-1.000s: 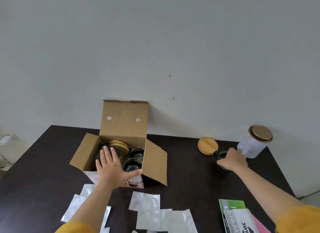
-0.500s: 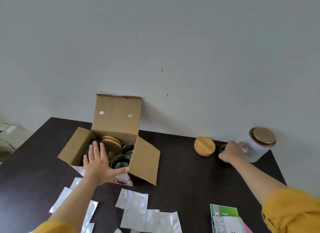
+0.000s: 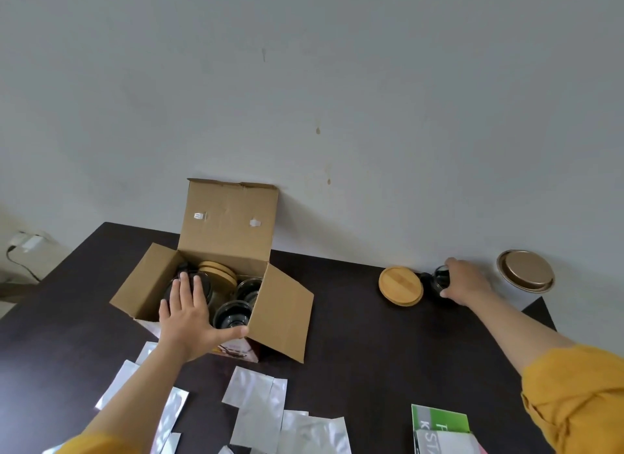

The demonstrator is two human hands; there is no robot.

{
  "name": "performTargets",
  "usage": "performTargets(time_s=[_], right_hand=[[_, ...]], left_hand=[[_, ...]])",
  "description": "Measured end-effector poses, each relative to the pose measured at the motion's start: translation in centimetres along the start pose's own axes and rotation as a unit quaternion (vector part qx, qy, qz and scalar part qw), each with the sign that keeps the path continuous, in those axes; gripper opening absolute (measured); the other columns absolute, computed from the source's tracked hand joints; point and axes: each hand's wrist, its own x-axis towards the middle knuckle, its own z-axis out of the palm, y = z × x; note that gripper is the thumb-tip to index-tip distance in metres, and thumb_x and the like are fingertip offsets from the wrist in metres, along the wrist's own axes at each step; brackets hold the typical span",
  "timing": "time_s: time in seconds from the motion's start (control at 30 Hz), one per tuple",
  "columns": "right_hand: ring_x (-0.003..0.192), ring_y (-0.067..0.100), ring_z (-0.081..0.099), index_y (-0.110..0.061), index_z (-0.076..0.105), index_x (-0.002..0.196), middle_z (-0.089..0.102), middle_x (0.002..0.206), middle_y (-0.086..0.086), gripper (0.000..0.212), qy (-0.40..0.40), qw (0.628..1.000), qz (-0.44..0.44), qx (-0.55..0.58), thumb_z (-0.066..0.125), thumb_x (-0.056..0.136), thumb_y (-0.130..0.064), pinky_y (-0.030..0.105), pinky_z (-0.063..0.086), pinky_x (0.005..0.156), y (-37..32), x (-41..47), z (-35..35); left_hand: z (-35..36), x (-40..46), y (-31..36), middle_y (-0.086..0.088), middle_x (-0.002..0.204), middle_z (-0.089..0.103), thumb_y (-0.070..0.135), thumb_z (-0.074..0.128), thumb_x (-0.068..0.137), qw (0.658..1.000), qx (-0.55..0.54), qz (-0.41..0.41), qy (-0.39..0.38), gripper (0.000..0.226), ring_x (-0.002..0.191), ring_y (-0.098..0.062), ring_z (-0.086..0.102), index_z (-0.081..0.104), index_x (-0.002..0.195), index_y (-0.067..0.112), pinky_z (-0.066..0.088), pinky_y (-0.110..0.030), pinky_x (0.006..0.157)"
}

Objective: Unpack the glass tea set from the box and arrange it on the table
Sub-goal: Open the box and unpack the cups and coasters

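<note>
Left hand: the left hand (image 3: 189,315) lies flat, fingers spread and straight, over the near edge of the cardboard box (image 3: 216,284), thumb at its front wall.
Right hand: the right hand (image 3: 464,283) curls round a small glass cup (image 3: 439,279), well to the right of the box.
Inside the box: glass cups (image 3: 233,313) and a stack of bamboo lids (image 3: 217,273); the left fingers cover one glass piece.
Right of the box: a bamboo lid (image 3: 400,286) lies just beside the held cup; beyond it stands a jar with a bronze lid (image 3: 525,274).
In front of the box: silvery pouches (image 3: 256,404) are scattered on the dark table (image 3: 354,352); a green and white booklet (image 3: 440,426) lies nearer the right sleeve.
</note>
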Motion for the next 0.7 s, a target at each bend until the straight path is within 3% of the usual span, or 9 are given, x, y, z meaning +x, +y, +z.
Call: performTargets(time_s=[0.23, 0.37, 0.57, 0.7], right_hand=[[0.112, 0.030, 0.055, -0.012, 0.041, 0.130, 0.054, 0.125, 0.010, 0.067, 0.025, 1.000, -0.005, -0.004, 0.078, 0.076, -0.028, 0.039, 0.051, 0.081, 0.5, -1.1, -0.2], [0.121, 0.030, 0.051, -0.010, 0.038, 0.137, 0.049, 0.135, 0.011, 0.076, 0.041, 0.998, -0.017, 0.043, 0.077, 0.078, -0.035, 0.040, 0.048, 0.091, -1.2, -3.3, -0.3], [0.130, 0.022, 0.043, -0.013, 0.041, 0.140, 0.042, 0.144, 0.005, 0.072, 0.050, 0.981, -0.074, 0.169, 0.073, 0.081, -0.040, 0.037, 0.039, 0.104, -9.2, -8.6, -1.5], [0.129, 0.019, 0.045, -0.015, 0.045, 0.139, 0.047, 0.141, 0.002, 0.063, 0.034, 0.972, -0.126, 0.195, 0.066, 0.087, -0.043, 0.032, 0.038, 0.104, -17.0, -12.8, -1.7]], left_hand=[[0.1, 0.1, -0.1, -0.015, 0.158, -0.011, 0.107, 0.012, 0.029, 1.000, 0.005, -0.004, 0.001, 0.158, 0.146, -0.032, -0.010, -0.002, 0.151, 0.007, 0.007, -0.053, 0.116], [-0.3, -0.1, 0.1, -0.016, 0.158, -0.012, 0.107, 0.012, 0.027, 1.000, -0.004, -0.004, -0.011, 0.160, 0.146, -0.032, -0.011, -0.005, 0.150, 0.007, 0.007, -0.054, 0.116], [-1.3, -0.6, 0.4, -0.017, 0.157, -0.015, 0.106, 0.007, 0.025, 1.000, 0.008, -0.001, -0.029, 0.160, 0.145, -0.034, -0.011, -0.009, 0.149, 0.006, 0.009, -0.054, 0.116], [-1.9, -1.0, 0.2, -0.019, 0.157, -0.015, 0.107, 0.011, 0.027, 0.999, -0.013, 0.002, -0.040, 0.160, 0.145, -0.035, -0.012, -0.009, 0.149, 0.005, 0.009, -0.055, 0.116]])
